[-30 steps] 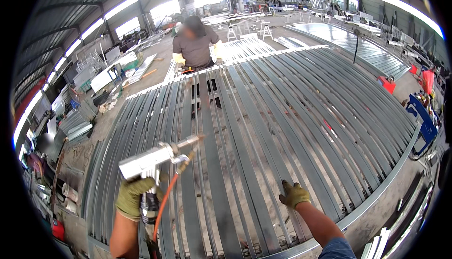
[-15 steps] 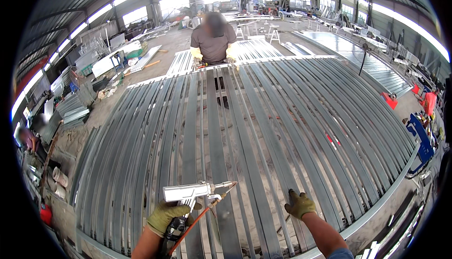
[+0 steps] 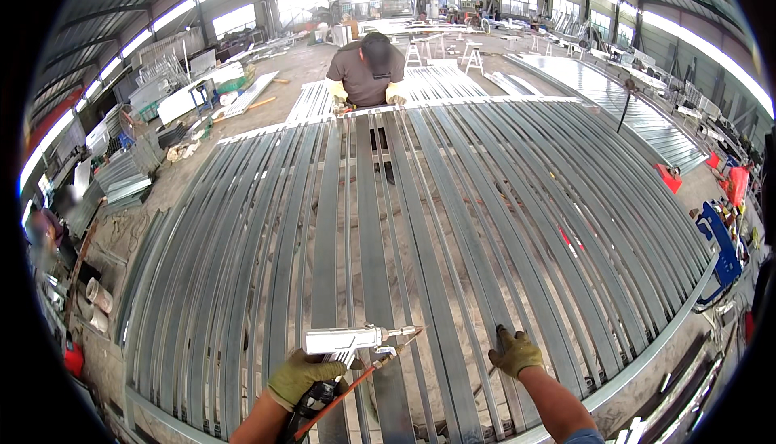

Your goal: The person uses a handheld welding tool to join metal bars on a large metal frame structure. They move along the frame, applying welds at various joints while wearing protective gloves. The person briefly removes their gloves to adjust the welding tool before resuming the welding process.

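My gloved left hand [image 3: 305,378] is closed around the grip of a white welding gun [image 3: 343,340]. Its narrow nozzle points right, over the grey metal slats [image 3: 427,290], and I cannot tell whether the tip touches them. An orange hose [image 3: 349,390] runs from below the nozzle down past the black-wrapped grip. Over to the right, my gloved right hand [image 3: 516,353] lies on a slat with its fingers stretched forward and holds nothing. The slats run lengthwise away from me, side by side with gaps between, inside a metal frame.
A co-worker [image 3: 368,76] in yellow gloves leans over the far edge of the frame. Blue equipment [image 3: 719,242] stands close to the right edge. Another slatted panel [image 3: 614,92] lies at the far right. White buckets [image 3: 99,295] are on the left floor.
My left hand has carried the welding gun to the right and slightly down. The right hand stays in place. Across the frame, the co-worker's head has tipped lower.
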